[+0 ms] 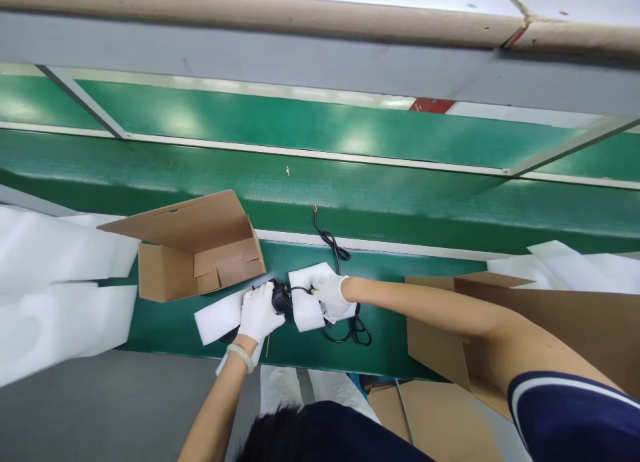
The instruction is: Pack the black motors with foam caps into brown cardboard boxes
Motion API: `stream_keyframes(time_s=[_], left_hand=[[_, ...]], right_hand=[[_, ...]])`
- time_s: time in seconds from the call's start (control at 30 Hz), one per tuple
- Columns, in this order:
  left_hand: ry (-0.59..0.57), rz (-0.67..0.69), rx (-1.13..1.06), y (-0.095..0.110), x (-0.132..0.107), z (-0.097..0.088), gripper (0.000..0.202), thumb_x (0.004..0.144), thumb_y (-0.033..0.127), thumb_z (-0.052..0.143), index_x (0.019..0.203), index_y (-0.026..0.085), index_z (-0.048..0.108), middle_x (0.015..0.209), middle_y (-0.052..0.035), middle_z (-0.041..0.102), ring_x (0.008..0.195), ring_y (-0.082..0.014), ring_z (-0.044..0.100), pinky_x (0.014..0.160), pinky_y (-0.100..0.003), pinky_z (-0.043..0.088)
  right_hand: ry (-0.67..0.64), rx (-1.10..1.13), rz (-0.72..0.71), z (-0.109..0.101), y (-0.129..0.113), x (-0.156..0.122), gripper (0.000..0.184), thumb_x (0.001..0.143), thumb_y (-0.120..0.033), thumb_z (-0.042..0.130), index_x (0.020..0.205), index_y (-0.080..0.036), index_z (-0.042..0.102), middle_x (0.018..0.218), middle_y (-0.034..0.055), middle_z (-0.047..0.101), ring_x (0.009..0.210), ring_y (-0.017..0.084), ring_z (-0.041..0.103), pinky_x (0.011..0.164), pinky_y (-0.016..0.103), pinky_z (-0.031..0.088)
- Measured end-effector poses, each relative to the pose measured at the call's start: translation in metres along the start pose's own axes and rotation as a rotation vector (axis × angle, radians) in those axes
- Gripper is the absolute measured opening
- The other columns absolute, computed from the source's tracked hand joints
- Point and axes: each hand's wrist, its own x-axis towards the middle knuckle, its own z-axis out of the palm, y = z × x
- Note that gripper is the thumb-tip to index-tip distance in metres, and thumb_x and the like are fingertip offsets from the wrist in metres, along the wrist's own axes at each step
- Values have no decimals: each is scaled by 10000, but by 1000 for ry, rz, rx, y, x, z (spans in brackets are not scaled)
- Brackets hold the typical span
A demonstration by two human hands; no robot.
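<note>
My left hand [259,313], in a white glove, is closed around a small black motor-like part [281,297] that sits between two white foam blocks. One foam block [218,317] lies left of it and the other foam block [305,295] to the right. My right hand [333,295], also gloved, grips the right foam block where the black cable [345,295] leaves the part. The cable runs up over the green table [430,202] and coils below my right hand. An open cardboard box [197,249] lies on its side just left of my hands.
Stacks of white foam sheets [55,289] lie at the left and more foam sheets [570,265] at the right. Flat cardboard boxes [550,315] sit under my right arm. A grey frame rail [320,62] crosses overhead.
</note>
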Motion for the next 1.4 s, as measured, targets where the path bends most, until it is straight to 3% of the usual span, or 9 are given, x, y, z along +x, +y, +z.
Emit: stream_keyframes(time_s=[0.13, 0.27, 0.43, 0.63, 0.87, 1.0, 1.13, 1.23, 1.4], left_hand=[[18, 35, -2, -1, -2, 2, 549, 630, 280, 612, 1149, 170, 467, 1047, -112, 640, 1026, -299, 585, 904, -413, 376], [-4, 86, 22, 3, -4, 7, 511, 628, 251, 605, 1118, 174, 480, 1020, -98, 638, 987, -285, 597, 875, -403, 390], [-10, 124, 35, 7, -5, 11, 473, 637, 244, 603, 1089, 184, 478, 989, -84, 633, 969, -278, 596, 856, -398, 394], [12, 93, 48, 6, -2, 10, 463, 643, 250, 602, 1084, 173, 482, 978, -94, 628, 957, -287, 595, 833, -399, 395], [6, 142, 70, 12, -9, 14, 415, 660, 223, 575, 1064, 175, 499, 996, -96, 622, 939, -284, 587, 825, -405, 393], [-3, 174, 67, 15, -13, 18, 361, 669, 207, 566, 1025, 172, 518, 1005, -102, 615, 938, -277, 582, 830, -401, 398], [-9, 197, 60, 14, -15, 20, 348, 663, 203, 567, 1008, 176, 528, 1002, -96, 616, 943, -270, 583, 836, -392, 403], [-19, 215, 61, 13, -17, 21, 362, 659, 203, 563, 1019, 175, 532, 999, -93, 623, 941, -273, 587, 842, -398, 403], [-10, 230, 71, 12, -23, 22, 407, 655, 209, 554, 1060, 171, 540, 1008, -98, 632, 949, -289, 591, 848, -419, 406]], right_hand=[[-211, -115, 187, -7, -14, 1, 783, 529, -420, 791, 1230, -134, 594, 1064, 191, 652, 947, 373, 624, 848, 489, 475], [-148, -192, 411, -20, -23, 20, 922, 548, -313, 774, 1339, 9, 428, 1147, 330, 561, 1006, 456, 573, 886, 610, 396], [-62, -71, 442, -34, -6, 32, 715, 671, -273, 667, 1321, -98, 425, 1391, 310, 366, 960, 354, 619, 774, 470, 489], [298, 16, 608, -12, -12, 40, 448, 877, -246, 435, 1283, -57, 422, 1454, 317, 259, 1058, 367, 580, 792, 475, 482], [875, 743, 952, -37, 39, 38, 506, 957, -323, 162, 1294, -52, 424, 1138, 239, 591, 924, 269, 639, 715, 368, 524], [1036, 814, 872, -76, 79, -4, 647, 958, -401, 13, 1307, -24, 405, 1227, 265, 543, 1058, 254, 600, 750, 329, 525], [1275, 782, 627, -104, 89, -32, 710, 930, -415, -131, 1461, -61, 179, 1401, 240, 403, 1218, 248, 498, 842, 395, 490], [1137, 914, 482, -97, 63, -7, 719, 932, -400, -151, 1455, -117, 254, 1281, 195, 539, 1121, 249, 569, 801, 413, 503], [509, 1120, 294, -32, 0, 59, 620, 963, -254, -48, 1387, -67, 365, 1023, 182, 658, 917, 232, 643, 797, 394, 513]])
